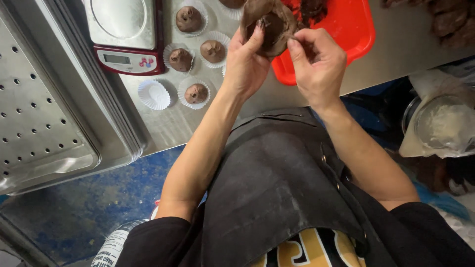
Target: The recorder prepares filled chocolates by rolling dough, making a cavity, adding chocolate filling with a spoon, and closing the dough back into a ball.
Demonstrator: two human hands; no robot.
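My left hand (246, 62) holds up a large lump of brown chocolate dough (269, 22) above the steel table. My right hand (316, 62) pinches at the lump's right edge with thumb and fingers. Below and left of the hands, white paper cups (196, 93) stand on the table, several with a brown dough ball inside and one paper cup (154, 94) with nothing in it. A red tray (346, 29) with more dough lies behind the hands.
A red-and-steel kitchen scale (126, 34) stands at the back left. A stack of perforated metal trays (49, 113) fills the left side. A plastic-covered bowl (443, 123) sits low on the right. Blue floor shows below the steel table's (168, 126) edge.
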